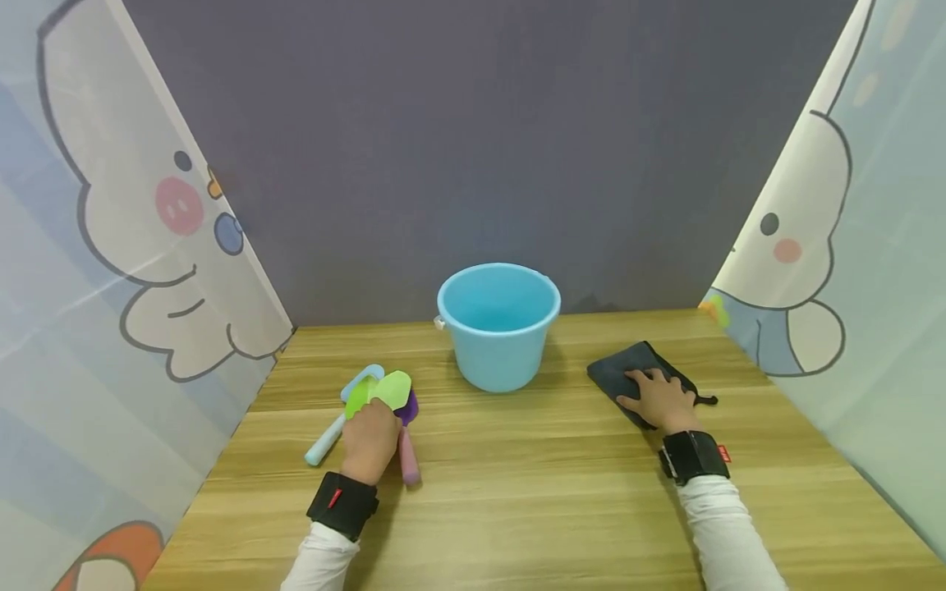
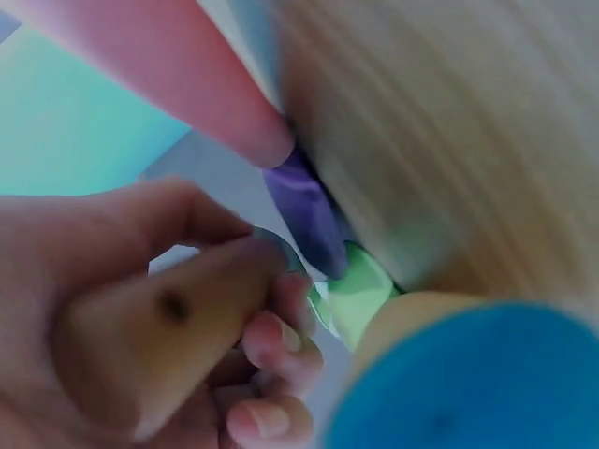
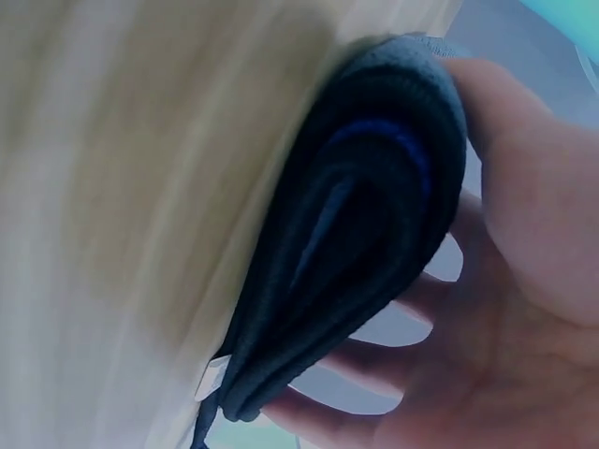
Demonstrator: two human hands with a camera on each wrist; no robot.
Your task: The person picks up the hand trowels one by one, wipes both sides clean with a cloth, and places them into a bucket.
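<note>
White sleeves (image 1: 732, 533) front the head view; left of the blue bucket (image 1: 498, 353), the left hand (image 1: 371, 439) is by green shovels (image 1: 392, 389); to the bucket's right, the right hand (image 1: 663, 400) spreads on dark cloth (image 1: 616, 370), tabletop (image 1: 517, 492) stretching between. In the left wrist view, curled fingers hold a tan handle (image 2: 201, 304); in the right, outspread fingers touch the cloth's looped edge.

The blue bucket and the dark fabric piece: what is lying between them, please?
In the head view, only bare wooden table lies between the blue bucket and the dark fabric piece.
</note>
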